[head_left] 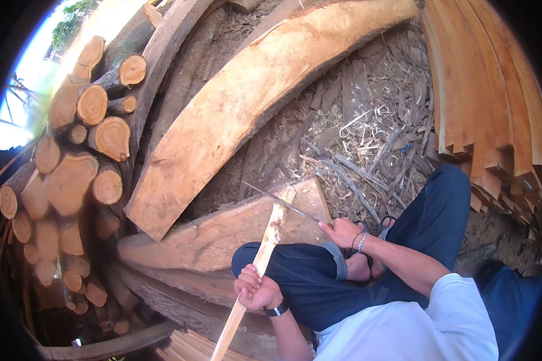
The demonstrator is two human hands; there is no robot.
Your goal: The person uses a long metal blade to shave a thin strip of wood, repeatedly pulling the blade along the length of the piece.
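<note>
My left hand [258, 289] is wrapped round a pale peeled wooden stick [268, 239], gripping it below the middle. The stick slants up and away from me, its far end over a flat wood slab [310, 201]. In my right hand [341, 231] is a knife with a long, narrow blade [278, 200], its handle hidden by my fingers. The blade lies across the stick close to the far end and points to the far left. Darker patches show on the stick just below the blade.
Cut logs [111, 138] are stacked at the left. A large curved plank [247, 108] spans the middle, with bark, twigs and shavings [367, 129] beside it. Long sawn boards [488, 84] are piled at the right. My bent legs [430, 222] flank the work, over more slabs [180, 295].
</note>
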